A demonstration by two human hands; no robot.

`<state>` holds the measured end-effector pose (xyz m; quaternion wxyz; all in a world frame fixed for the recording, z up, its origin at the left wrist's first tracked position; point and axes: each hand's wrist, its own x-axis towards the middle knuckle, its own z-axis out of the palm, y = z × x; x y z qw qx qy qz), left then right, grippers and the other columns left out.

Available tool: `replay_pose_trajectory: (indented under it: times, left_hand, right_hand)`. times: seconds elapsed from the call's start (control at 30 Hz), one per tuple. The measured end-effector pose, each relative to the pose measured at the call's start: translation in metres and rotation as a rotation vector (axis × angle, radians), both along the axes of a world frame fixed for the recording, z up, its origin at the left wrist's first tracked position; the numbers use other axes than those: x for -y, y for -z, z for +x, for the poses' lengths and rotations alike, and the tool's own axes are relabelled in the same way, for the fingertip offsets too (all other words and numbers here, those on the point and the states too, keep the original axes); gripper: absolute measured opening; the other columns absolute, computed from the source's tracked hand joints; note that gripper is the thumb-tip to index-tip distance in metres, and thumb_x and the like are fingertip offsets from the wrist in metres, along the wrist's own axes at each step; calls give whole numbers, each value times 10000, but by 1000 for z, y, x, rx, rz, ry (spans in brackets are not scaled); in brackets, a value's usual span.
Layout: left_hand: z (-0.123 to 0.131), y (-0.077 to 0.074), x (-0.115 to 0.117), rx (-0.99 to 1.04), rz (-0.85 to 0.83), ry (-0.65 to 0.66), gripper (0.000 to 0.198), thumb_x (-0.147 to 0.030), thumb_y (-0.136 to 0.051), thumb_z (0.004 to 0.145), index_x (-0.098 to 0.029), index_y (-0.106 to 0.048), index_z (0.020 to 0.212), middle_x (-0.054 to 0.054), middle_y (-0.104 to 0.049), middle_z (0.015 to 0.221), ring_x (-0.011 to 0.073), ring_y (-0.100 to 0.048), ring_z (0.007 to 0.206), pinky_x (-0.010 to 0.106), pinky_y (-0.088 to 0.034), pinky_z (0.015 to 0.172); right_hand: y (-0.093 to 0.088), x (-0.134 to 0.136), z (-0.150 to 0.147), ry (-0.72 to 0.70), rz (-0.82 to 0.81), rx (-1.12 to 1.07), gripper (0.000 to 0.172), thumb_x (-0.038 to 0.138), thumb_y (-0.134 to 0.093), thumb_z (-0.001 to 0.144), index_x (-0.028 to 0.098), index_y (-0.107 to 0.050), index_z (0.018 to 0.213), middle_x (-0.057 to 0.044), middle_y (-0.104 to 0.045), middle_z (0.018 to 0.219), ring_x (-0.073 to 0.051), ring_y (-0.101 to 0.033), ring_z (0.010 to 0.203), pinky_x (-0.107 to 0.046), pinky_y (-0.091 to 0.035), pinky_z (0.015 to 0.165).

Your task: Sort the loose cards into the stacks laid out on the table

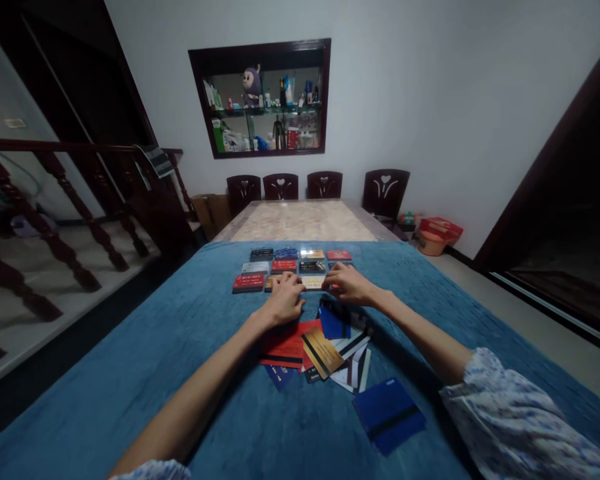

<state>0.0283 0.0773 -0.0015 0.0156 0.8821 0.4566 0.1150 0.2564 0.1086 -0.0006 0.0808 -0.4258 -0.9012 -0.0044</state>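
Observation:
Both my arms reach forward over a blue cloth on a long table. My left hand rests palm down on the cloth, its fingers touching cards in the nearest row of a grid of cards. My right hand lies beside it, fingertips on a pale card in that row. Nearer to me lies a loose pile of cards, red, gold, blue and white. A single blue card lies apart at the lower right.
Beyond the cloth the bare marble tabletop runs to several dark chairs at the far end. A wall cabinet holds bottles and a plush toy. A wooden stair railing stands left, a red basket on the floor right.

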Motion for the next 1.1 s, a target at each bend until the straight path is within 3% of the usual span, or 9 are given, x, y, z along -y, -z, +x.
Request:
replay_pose_trajectory:
  times: [0.2, 0.37, 0.63, 0.9, 1.1]
  left_hand:
    - [15, -1, 14, -13, -30, 55, 263, -224, -565, 875, -198, -673, 1113, 118, -571, 1247, 314, -392, 1246, 524, -339, 1019]
    - [29, 0, 24, -62, -65, 78, 253, -325, -608, 873, -205, -690, 1079, 122, -578, 1236, 338, -396, 1239, 558, -340, 1012]
    - [49, 6, 33, -74, -103, 79, 447, -492, -658, 822, -203, -673, 1163, 145, -607, 1180, 366, -403, 1207, 539, -367, 980]
    - [46, 4, 29, -101, -127, 50, 309, -370, -652, 849, -221, -695, 1116, 130, -586, 1239, 350, -405, 1227, 523, -368, 976]
    - [40, 2, 27, -169, -102, 86, 223, -201, -595, 855, -237, -708, 1043, 111, -627, 1157, 321, -431, 1201, 506, -371, 954]
  right_hand:
    - [7, 15, 17, -27, -48, -15, 361, 110, -587, 800, 259, -739, 1092, -59, -699, 1182, -269, -496, 1092, -387, -388, 884]
    - [10, 28, 19, -59, -95, -4, 539, 38, -538, 730, 253, -710, 1193, -48, -675, 1268, -271, -490, 1073, -406, -395, 899]
    - [8, 42, 16, -7, -173, 51, 700, 37, -509, 667, 310, -664, 1293, -34, -645, 1328, -302, -478, 1116, -415, -396, 862]
    - [8, 44, 20, 31, -169, 100, 638, 101, -527, 719, 289, -642, 1319, -54, -593, 1399, -326, -452, 1170, -440, -402, 877]
    - [8, 44, 22, 50, -169, 97, 571, 174, -577, 754, 275, -644, 1312, -82, -598, 1367, -333, -449, 1182, -450, -411, 890]
